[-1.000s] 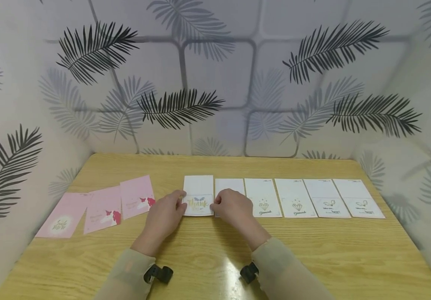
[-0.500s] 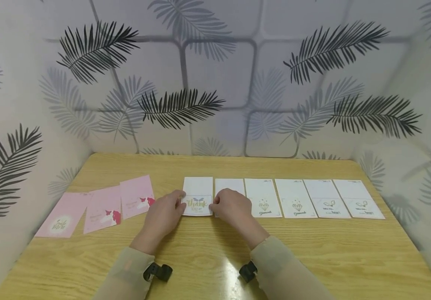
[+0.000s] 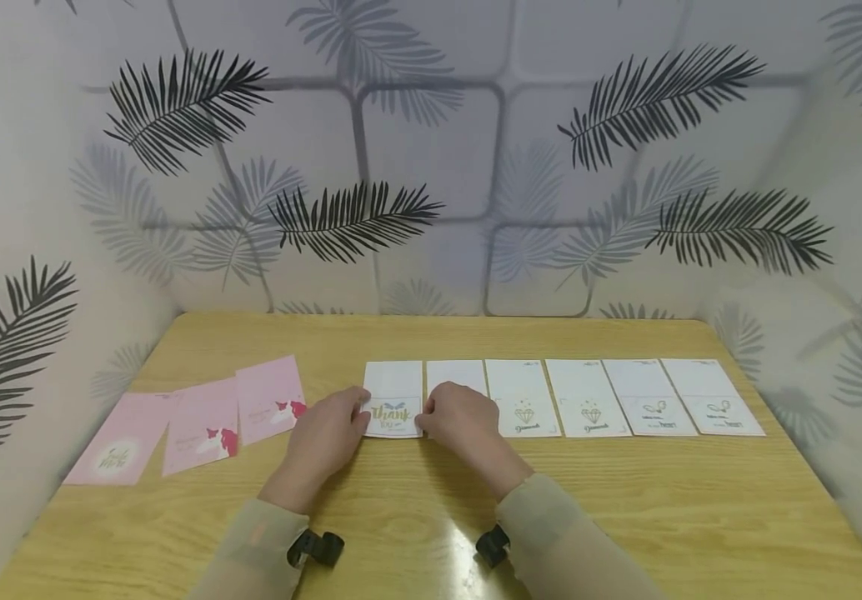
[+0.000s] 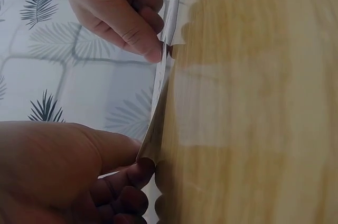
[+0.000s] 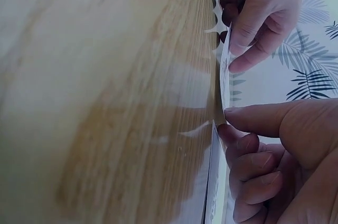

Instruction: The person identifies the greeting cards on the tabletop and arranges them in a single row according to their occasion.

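A white "Thank You" card (image 3: 393, 387) with gold lettering lies between my hands at the left end of a row of white cards. My left hand (image 3: 328, 432) pinches its left edge; in the left wrist view, the thumb is above and a finger below the card's slightly lifted corner. My right hand (image 3: 464, 417) pinches the opposite edge between thumb and index finger, the other fingers curled in the right wrist view. Beneath that hand lies another white card (image 3: 458, 375), its lower part hidden.
Two diamond-print cards (image 3: 524, 387) and two heart-print cards (image 3: 649, 383) continue the row rightward. Pink cards (image 3: 201, 421) lie at the left, slightly fanned. Patterned fabric walls (image 3: 431, 167) enclose the wooden table (image 3: 416, 533) at the back and sides.
The "Thank You" card has come down slightly, its top edge now nearly level with the neighbouring cards. Both hands keep their pinch on it. The head view has tilted a little.
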`<action>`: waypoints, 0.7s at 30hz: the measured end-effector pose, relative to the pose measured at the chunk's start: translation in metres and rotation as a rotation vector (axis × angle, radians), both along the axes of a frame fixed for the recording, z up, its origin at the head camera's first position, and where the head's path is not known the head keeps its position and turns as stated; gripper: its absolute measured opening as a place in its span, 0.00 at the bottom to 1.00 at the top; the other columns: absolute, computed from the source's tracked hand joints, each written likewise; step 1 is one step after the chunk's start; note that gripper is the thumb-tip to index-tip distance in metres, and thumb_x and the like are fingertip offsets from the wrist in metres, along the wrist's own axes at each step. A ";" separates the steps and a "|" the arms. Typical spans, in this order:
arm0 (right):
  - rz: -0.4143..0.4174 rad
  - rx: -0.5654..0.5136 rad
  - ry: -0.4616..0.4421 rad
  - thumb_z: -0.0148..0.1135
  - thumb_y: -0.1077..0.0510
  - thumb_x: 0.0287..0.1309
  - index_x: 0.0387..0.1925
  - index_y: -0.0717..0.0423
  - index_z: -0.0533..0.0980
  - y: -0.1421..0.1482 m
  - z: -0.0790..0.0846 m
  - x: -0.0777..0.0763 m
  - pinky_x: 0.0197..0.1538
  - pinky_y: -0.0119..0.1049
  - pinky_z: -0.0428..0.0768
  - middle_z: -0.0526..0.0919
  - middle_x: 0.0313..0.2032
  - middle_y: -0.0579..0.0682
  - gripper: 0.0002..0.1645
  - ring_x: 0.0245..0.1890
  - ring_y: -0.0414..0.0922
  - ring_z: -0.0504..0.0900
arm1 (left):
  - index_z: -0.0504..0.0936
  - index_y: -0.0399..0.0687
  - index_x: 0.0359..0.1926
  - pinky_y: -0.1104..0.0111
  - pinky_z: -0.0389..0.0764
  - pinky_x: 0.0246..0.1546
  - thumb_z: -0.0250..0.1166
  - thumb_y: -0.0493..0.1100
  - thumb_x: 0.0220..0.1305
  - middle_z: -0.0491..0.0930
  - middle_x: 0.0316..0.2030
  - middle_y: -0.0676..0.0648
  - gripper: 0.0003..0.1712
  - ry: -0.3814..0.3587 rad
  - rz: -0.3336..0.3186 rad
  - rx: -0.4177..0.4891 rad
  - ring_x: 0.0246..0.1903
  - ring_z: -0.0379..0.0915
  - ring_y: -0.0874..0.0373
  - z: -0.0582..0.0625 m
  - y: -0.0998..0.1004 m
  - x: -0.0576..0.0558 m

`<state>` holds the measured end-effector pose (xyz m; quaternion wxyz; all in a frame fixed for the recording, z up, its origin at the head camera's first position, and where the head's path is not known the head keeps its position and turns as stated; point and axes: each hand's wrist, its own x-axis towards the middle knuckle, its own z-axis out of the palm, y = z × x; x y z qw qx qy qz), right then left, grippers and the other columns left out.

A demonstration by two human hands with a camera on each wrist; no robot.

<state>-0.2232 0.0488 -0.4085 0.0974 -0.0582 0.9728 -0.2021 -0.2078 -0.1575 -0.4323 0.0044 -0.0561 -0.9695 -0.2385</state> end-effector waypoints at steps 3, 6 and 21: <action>-0.004 0.014 0.004 0.73 0.50 0.70 0.20 0.44 0.83 -0.001 -0.001 -0.001 0.27 0.39 0.72 0.79 0.19 0.41 0.20 0.22 0.42 0.74 | 0.86 0.41 0.64 0.49 0.85 0.50 0.71 0.40 0.77 0.89 0.51 0.42 0.19 0.005 -0.010 -0.014 0.43 0.83 0.48 0.000 0.000 0.001; -0.003 0.020 0.010 0.74 0.51 0.69 0.22 0.44 0.84 -0.002 -0.002 -0.001 0.28 0.40 0.73 0.81 0.21 0.41 0.17 0.23 0.42 0.75 | 0.86 0.40 0.64 0.47 0.85 0.53 0.71 0.40 0.77 0.89 0.55 0.40 0.19 0.011 -0.018 -0.030 0.51 0.86 0.44 0.000 -0.001 0.002; -0.009 0.018 0.013 0.75 0.50 0.69 0.23 0.43 0.85 -0.004 -0.004 -0.002 0.28 0.39 0.75 0.81 0.23 0.40 0.15 0.24 0.42 0.76 | 0.86 0.42 0.63 0.53 0.82 0.39 0.75 0.40 0.73 0.85 0.42 0.43 0.20 0.014 -0.032 -0.095 0.35 0.75 0.50 -0.001 0.001 0.002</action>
